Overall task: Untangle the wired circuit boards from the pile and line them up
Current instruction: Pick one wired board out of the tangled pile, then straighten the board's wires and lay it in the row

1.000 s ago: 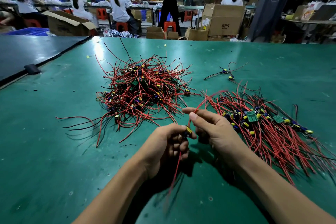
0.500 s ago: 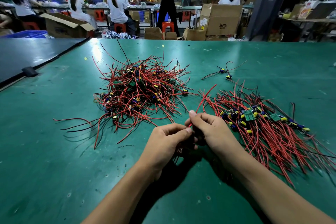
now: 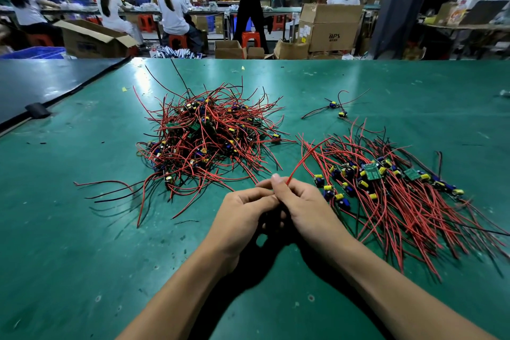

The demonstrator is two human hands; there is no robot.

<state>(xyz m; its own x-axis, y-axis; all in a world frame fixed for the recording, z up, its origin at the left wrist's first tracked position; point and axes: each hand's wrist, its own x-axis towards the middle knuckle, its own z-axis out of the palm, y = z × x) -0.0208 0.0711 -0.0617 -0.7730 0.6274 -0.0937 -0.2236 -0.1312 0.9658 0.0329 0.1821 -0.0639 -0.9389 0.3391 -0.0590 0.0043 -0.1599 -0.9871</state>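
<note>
Drawn closer than before, the curled left hand [image 3: 242,215] (its hold unseen) touches the right hand [image 3: 306,207], which pinches a thin red wire [image 3: 303,159] between the tangled red-wired circuit-board pile [image 3: 207,135], left, and the lined-up row [image 3: 386,182], right.

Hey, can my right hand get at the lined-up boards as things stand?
Probably yes: the lined-up boards lie just beside the right hand with nothing between, though it pinches a red wire.

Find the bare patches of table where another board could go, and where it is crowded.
Bare: the table left of the tangled pile, and the near stretch left of the left hand. Crowded: the gap between that pile and the lined-up row, where the right hand pinches a red wire.
</note>
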